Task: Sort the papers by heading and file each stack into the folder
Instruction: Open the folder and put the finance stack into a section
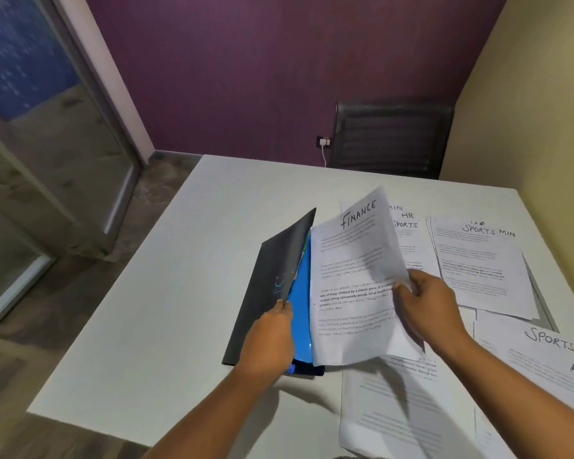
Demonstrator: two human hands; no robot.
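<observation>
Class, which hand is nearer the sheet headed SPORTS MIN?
Right. The right hand, pinching the FINANCE sheet, is beside the SPORTS MIN sheet; the left hand grips the folder, farther away.

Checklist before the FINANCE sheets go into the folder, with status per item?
1. Folder cover held open by left hand: ok.
2. Right hand grips FINANCE sheets: ok.
3. Top heading reads FINANCE: ok.
4. Every held sheet is FINANCE: cannot tell, only the top one shows.
5. Blue insert free of other paper: cannot tell, partly covered.
6. SPORTS MIN paper apart from the held sheets: ok.
</observation>
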